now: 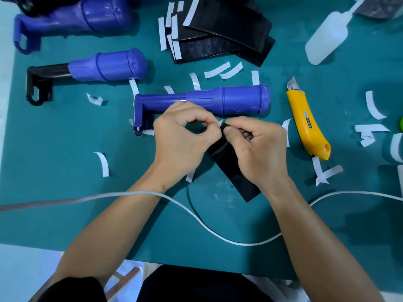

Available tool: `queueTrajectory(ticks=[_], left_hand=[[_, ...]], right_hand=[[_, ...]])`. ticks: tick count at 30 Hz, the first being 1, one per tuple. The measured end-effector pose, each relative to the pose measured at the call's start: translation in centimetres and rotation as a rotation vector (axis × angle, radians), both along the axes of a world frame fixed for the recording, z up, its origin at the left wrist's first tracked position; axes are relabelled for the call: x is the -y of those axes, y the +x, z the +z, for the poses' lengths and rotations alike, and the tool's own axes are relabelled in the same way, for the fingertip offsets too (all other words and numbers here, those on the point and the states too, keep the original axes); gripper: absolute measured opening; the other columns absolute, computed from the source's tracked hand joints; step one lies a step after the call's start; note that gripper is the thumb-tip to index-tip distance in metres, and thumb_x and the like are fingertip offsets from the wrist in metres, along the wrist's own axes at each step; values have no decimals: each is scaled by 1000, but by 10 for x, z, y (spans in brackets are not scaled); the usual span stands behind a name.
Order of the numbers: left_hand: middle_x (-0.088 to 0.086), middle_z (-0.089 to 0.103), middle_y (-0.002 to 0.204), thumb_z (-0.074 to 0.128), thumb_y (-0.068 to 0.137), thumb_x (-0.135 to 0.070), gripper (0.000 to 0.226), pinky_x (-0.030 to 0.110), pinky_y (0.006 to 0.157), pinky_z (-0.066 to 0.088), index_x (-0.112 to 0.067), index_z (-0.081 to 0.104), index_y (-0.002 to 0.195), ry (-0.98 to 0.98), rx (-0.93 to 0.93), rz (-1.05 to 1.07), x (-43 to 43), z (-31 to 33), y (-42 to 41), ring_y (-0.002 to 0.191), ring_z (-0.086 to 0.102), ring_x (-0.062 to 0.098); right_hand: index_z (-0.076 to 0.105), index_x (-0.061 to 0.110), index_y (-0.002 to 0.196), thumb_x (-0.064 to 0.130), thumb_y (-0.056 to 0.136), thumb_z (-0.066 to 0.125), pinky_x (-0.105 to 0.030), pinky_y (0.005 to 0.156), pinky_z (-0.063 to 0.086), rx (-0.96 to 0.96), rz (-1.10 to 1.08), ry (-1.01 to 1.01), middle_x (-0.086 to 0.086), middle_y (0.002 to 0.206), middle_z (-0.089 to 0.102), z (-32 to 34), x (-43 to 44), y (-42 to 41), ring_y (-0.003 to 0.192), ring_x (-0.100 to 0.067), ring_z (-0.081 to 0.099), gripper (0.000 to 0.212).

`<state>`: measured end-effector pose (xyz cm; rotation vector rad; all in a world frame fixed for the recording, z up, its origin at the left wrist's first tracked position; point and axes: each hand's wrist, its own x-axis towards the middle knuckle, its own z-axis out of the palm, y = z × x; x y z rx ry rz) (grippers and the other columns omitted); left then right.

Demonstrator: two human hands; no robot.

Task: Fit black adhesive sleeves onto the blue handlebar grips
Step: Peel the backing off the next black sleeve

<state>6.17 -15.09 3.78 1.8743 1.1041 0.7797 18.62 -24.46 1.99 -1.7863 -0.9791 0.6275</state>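
Note:
A blue handlebar grip [226,100] lies across the middle of the green mat, its thick end to the right. Just in front of it I hold a black adhesive sleeve [235,175], which slants down to the right. My right hand [255,149] grips the sleeve's upper end between thumb and fingers. My left hand [185,138] pinches a thin white backing strip [219,123] at that same end. Two more blue grips lie at the left: one on a black bracket [109,65], one on a blue bracket [87,17]. A stack of black sleeves [222,33] sits at the back.
A yellow utility knife [305,120] lies right of the grip, blade pointing away. A white squeeze bottle [327,38] lies at the back right. Several peeled white strips litter the green mat [65,192]. A white cable [196,216] crosses under my forearms.

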Motion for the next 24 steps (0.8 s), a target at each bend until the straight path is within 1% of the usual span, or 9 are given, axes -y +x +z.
queueTrajectory(ticks=[4,9,12,13,15,18,21,24], left_hand=[[-14,70,72,71,74,-14,8,17,76,43,-19,75,68,-7,3,13,-1,0,-1,74,57,4],[-14,69,71,71,73,-12,9,16,76,42,-18,74,67,0,-6,14,-1,-1,-1,73,56,5],[-16,68,71,71,72,-13,9,16,76,41,-19,73,66,-6,-2,14,-1,-2,-2,74,56,4],[-16,68,71,71,73,-13,9,16,77,41,-20,73,66,-10,0,14,-1,-2,-1,75,57,4],[-18,67,70,70,73,-14,13,17,77,41,-25,71,66,-11,8,17,-1,-2,-1,75,57,4],[-21,67,71,70,73,-15,19,15,79,41,-33,69,68,-6,22,10,-2,-2,0,77,57,4],[-26,67,78,75,77,-12,20,14,84,41,-31,73,76,48,46,-9,-2,-2,-1,80,59,1],[-22,69,87,75,83,-11,18,16,90,41,-29,75,86,79,78,-23,-3,-3,-3,87,60,0]], right_hand=[[75,19,79,16,90,68,-37,55,43,-71,-2,-8,-1,61,59,1,0,0,57,-22,50,14],[77,20,79,13,90,71,-30,53,40,-190,-16,-38,-3,61,62,4,-1,1,59,-29,52,14],[76,19,77,12,90,72,-26,52,38,-213,-18,-46,-2,60,62,5,-1,2,57,-26,50,15],[76,18,77,12,90,72,-27,52,38,-219,-21,-47,-3,60,62,5,-2,2,56,-26,50,15],[76,16,77,12,90,71,-35,53,40,-230,-31,-49,-7,62,64,6,-2,2,59,-31,52,14],[76,16,77,12,90,71,-36,55,41,-222,-43,-49,-6,62,64,6,-1,2,60,-32,54,14],[76,13,79,12,90,71,-39,55,44,-207,-59,-41,-5,63,64,6,-2,2,60,-32,55,13],[76,11,79,11,90,71,-40,57,47,-173,-76,-30,-6,64,65,6,-1,2,61,-30,57,12]])
